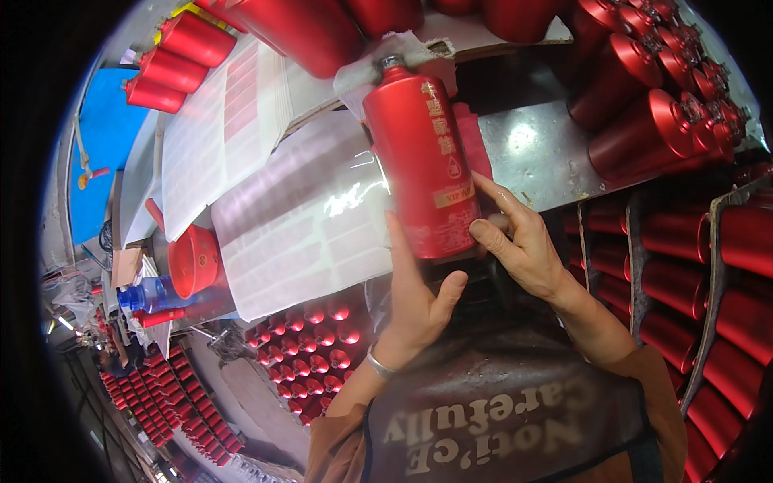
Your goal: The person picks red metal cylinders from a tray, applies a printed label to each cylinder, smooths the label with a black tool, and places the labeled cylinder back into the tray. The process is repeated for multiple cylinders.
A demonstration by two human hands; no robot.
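Red bottle between two bare hands, its base toward the wearer and its neck pointing away.
The long axis runs away from the body, leaning slightly left at the neck, beside a white cloth at the counter. The right hand has its grip closed about the lower right edge; the left hand lies flat-fingered along the lower left, thumb spread clear, firm contact uncertain.

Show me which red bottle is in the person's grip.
The gold-lettered red bottle at upper centre: the right hand grips its lower right edge, the left hand is open at its lower left. Neither hand touches the other red bottles.
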